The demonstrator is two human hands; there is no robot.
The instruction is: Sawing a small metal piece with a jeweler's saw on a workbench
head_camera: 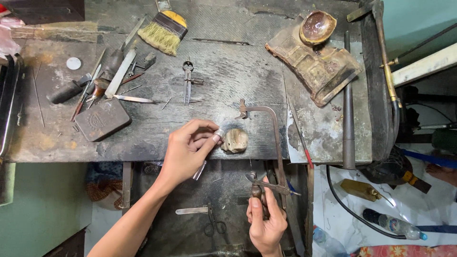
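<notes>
Scorched dark work surface, tools scattered. Left hand fingers pinch small silver strip against worn bench peg, strip just left of peg. Right hand fingers closed on saw frame handle, below-right; frame's long axis runs toward peg.

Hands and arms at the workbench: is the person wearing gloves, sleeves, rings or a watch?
Nothing is worn. The left hand and right hand are bare, with no gloves or rings to be seen. Both forearms are uncovered as far as the picture shows, with no sleeve, watch or bracelet at the wrists.
</notes>
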